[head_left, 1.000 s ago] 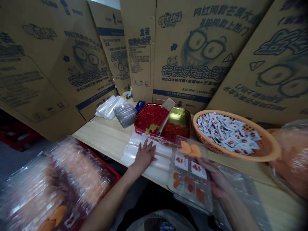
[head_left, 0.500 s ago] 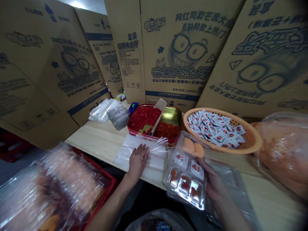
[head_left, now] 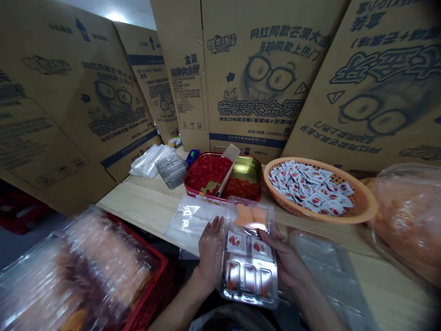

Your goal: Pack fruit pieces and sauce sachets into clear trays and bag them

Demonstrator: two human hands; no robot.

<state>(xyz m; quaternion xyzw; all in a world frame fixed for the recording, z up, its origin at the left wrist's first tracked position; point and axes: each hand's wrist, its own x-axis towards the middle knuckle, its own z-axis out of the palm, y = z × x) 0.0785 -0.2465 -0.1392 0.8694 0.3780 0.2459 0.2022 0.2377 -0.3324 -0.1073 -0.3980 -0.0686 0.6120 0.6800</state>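
A clear plastic clamshell tray (head_left: 248, 257) is held between both hands above the table's front edge. It carries two orange pieces at its far end, two small red-printed sachets in the middle and red candies in the near compartments. My left hand (head_left: 208, 250) grips its left side, fingers curled along the edge. My right hand (head_left: 287, 263) holds the right side and underside. A stack of clear plastic bags (head_left: 191, 218) lies flat on the wooden table (head_left: 148, 202) just left of the tray.
A red tin (head_left: 223, 177) with red candies and a scoop stands behind. An orange basket (head_left: 358, 204) of sachets sits right, beside a bag of orange pieces (head_left: 409, 216). Empty trays (head_left: 171, 169) lie at the back. A red crate (head_left: 148, 280) of packed trays is left. Cardboard boxes (head_left: 262, 73) wall the table.
My left hand has left the stack of bags and taken the tray's left edge. The tray has moved left and toward me, now held by both hands.
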